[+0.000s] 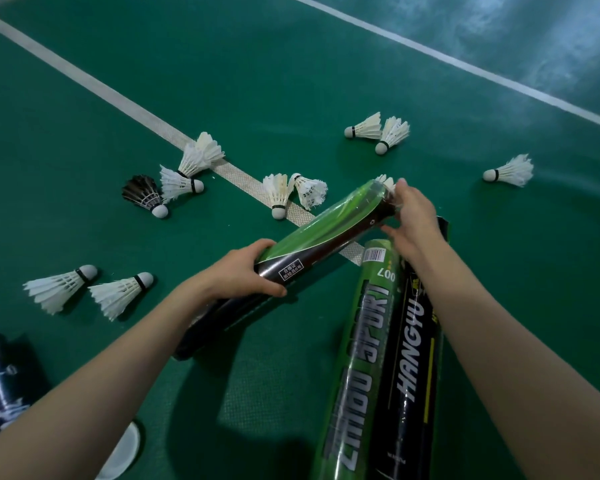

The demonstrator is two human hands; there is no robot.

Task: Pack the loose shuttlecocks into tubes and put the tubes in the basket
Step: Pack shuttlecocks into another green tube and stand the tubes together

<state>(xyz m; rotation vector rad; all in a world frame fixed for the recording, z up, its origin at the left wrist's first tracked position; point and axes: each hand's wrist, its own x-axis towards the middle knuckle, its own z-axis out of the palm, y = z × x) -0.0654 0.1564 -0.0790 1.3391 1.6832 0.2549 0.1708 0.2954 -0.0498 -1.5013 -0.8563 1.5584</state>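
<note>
My left hand (240, 271) grips a green-and-black tube (326, 230) around its middle, holding it slanted above the floor. At the tube's far open end my right hand (413, 220) pinches a white shuttlecock (387, 183) whose feathers stick out of the mouth. Several loose white shuttlecocks lie on the green court: a pair at the left (84, 289), a cluster by the line (194, 164), two at the centre (291, 192), two further back (378, 131), and one at the right (510, 171). One black shuttlecock (144, 195) lies among them.
A green tube (361, 358) and a black tube (413, 358) lie side by side under my right forearm. Another dark tube (4, 382) sits at the lower left, with a white cap (122, 452) beside it. White court lines (84, 81) cross the floor. No basket is in view.
</note>
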